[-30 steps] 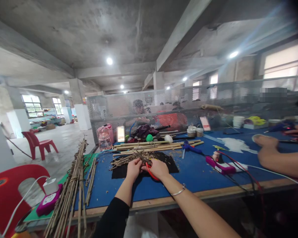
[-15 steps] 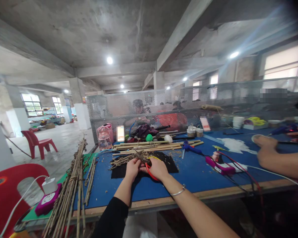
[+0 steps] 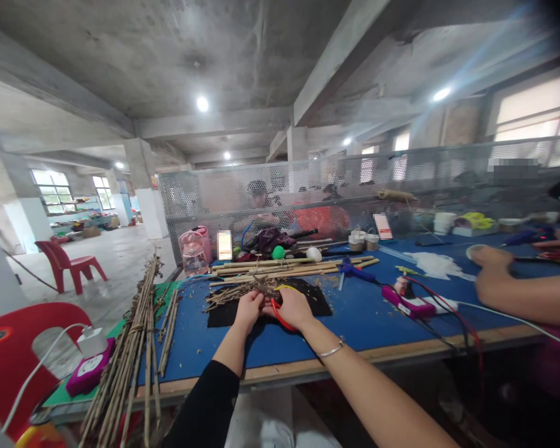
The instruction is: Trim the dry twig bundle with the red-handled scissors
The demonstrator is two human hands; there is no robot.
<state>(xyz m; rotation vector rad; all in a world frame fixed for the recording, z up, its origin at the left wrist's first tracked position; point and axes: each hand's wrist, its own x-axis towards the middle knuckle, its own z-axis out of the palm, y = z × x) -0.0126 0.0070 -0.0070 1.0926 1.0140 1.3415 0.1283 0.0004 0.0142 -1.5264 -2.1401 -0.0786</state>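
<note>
My right hand (image 3: 295, 309) is wrapped round a pair of shears (image 3: 279, 315) with red and yellow handles. Their dark blades point left and away from me, over a heap of short cut twigs (image 3: 226, 295). Close beside the blades, my left hand (image 3: 249, 310) is closed in a pinch, its fingertips nearly meeting the right hand's. What those fingers hold is too small to make out. Under both hands lies a black mat (image 3: 221, 316), scattered with bits of twig.
Long bundled sticks (image 3: 133, 348) hang over the table's left front edge. Bamboo poles (image 3: 298, 269) lie behind the mat. To the right are a blue glue gun (image 3: 357, 271), a purple power strip (image 3: 408, 303) with cables and a co-worker's arm (image 3: 522, 292). Mesh (image 3: 186, 199) stands behind.
The view has shifted slightly, so everything sits a little further left and higher. Both hands keep the same hold over the mat.
</note>
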